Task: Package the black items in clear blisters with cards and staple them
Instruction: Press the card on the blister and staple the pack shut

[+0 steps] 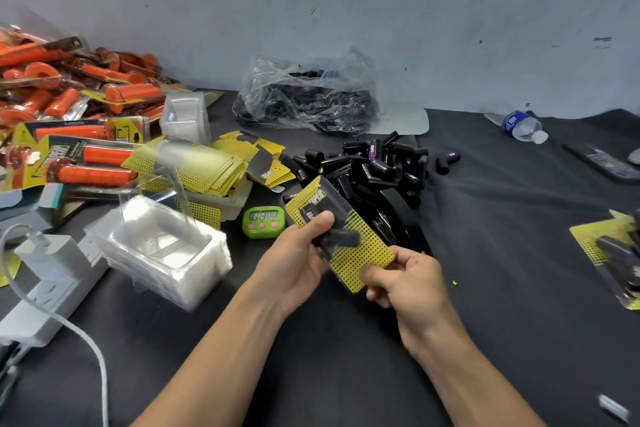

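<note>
Left hand grips blister pack; right hand pinches its lower card edge.

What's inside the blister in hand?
A yellow dotted card and a black item with a purple label. The thumb of the left hand covers part of it; the right hand hides the card's lower corner.

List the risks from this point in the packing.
1. The pack is pinched only at its edges by the left hand and right hand; if unstapled, its layers may shift and the contents slide out.
2. The stapler sits against the pile of black items; reaching for it could scatter them.
3. The right hand pinches a corner; stapling there could catch a finger.
</note>
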Demonstrator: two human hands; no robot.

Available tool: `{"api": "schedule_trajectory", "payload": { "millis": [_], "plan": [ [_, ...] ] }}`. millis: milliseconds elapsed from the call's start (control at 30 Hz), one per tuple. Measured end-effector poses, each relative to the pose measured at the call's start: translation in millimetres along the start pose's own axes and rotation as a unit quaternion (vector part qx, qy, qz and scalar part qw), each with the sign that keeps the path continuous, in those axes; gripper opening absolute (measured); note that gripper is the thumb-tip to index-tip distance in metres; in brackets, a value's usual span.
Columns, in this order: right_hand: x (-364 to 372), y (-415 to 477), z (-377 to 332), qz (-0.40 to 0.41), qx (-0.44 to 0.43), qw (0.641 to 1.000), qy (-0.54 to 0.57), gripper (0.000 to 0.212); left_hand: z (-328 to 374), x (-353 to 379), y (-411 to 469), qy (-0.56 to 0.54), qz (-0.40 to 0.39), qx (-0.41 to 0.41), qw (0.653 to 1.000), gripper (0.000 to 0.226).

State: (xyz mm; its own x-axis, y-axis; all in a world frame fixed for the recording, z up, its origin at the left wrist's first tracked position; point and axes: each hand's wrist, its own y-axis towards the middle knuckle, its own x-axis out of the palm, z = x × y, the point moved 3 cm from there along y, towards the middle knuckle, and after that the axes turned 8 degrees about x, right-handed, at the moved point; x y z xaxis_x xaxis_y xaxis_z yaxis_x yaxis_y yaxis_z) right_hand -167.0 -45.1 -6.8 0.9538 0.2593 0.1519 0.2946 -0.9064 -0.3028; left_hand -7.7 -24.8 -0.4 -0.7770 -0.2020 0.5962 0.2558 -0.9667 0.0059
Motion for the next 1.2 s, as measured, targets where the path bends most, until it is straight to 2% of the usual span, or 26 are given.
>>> {"api": "schedule_trajectory", "payload": {
  "millis": [67,100,133,200,233,267,300,367,433,500,567,667,800,833,900,933,1000,1067,1200],
  "plan": [
    [2.1,0.1,-1.2,-0.027,-0.016,0.998,-0.054,0.014,-1.7,-4.8,5.6,-0.009,0.061,0.002,0.998,0.016],
    [-0.7,-0.5,-4.9,-0.005,-0.052,0.996,-0.073,0.017,-1.4,-6.9,7.3,-0.014,0.081,0.004,0.997,0.014],
    [-6.7,-1.6,-10.1,0.049,-0.112,0.988,-0.096,0.022,-0.8,-7.8,7.7,-0.011,0.092,0.006,0.996,0.011],
    [-23.1,-8.0,-24.2,0.211,-0.242,0.936,-0.145,0.029,0.2,-8.5,7.5,0.014,0.1,0.011,0.995,0.013],
    [-30.2,-10.1,-30.0,0.279,-0.279,0.903,-0.169,0.028,0.8,-8.0,6.6,0.029,0.102,0.016,0.994,0.016],
    [-34.2,-7.9,-33.8,0.314,-0.279,0.884,-0.205,0.027,1.0,-7.9,5.9,0.042,0.103,0.019,0.994,0.021],
    [-34.7,-1.1,-35.5,0.313,-0.245,0.881,-0.258,0.031,0.9,-7.6,5.8,0.051,0.104,0.021,0.993,0.025],
    [-28.1,15.2,-31.3,0.247,-0.153,0.876,-0.386,0.048,0.9,-8.2,5.4,0.06,0.109,0.025,0.992,0.033],
    [-19.7,20.6,-25.3,0.203,-0.103,0.875,-0.427,0.043,1.7,-10.0,5.8,0.06,0.11,0.034,0.992,0.036],
    [-20.7,15.7,-26.1,0.208,-0.101,0.892,-0.388,0.031,4.1,-11.5,5.6,0.064,0.113,0.052,0.99,0.029],
    [-25.2,9.3,-26.8,0.209,-0.11,0.895,-0.378,0.036,7.5,-13.1,5.8,0.074,0.135,0.074,0.985,0.024],
    [-28.2,-1.4,-25.4,0.194,-0.12,0.875,-0.428,0.044,12.2,-16.5,6.7,0.086,0.184,0.096,0.974,0.027],
    [-26.2,-3.2,-21.4,0.114,-0.108,0.856,-0.492,0.047,17.4,-21.3,4.5,0.079,0.224,0.115,0.964,0.032],
    [-23.9,-3.5,-20.6,0.1,-0.113,0.843,-0.517,0.053,18.3,-21.7,3.7,0.081,0.227,0.121,0.963,0.03],
    [-17.3,-3.7,-18.6,0.088,-0.126,0.813,-0.561,0.091,18.8,-22.4,3.7,0.092,0.225,0.131,0.961,0.03],
    [-13.6,-3.9,-18.1,0.095,-0.13,0.8,-0.578,0.102,18.6,-22.6,4.4,0.093,0.225,0.133,0.961,0.029],
    [-9.3,-2.5,-17.3,0.126,-0.148,0.786,-0.587,0.095,18.8,-23.6,6.2,0.079,0.225,0.135,0.962,0.028],
    [-10.9,-1.9,-17.1,0.143,-0.16,0.802,-0.557,0.081,19.9,-25.8,8.2,0.05,0.222,0.139,0.964,0.023],
    [-22.4,-6.3,-22.6,0.089,-0.151,0.924,-0.34,0.062,24.3,-26.1,10.4,-0.086,0.163,0.137,0.973,0.016]
  ]
}}
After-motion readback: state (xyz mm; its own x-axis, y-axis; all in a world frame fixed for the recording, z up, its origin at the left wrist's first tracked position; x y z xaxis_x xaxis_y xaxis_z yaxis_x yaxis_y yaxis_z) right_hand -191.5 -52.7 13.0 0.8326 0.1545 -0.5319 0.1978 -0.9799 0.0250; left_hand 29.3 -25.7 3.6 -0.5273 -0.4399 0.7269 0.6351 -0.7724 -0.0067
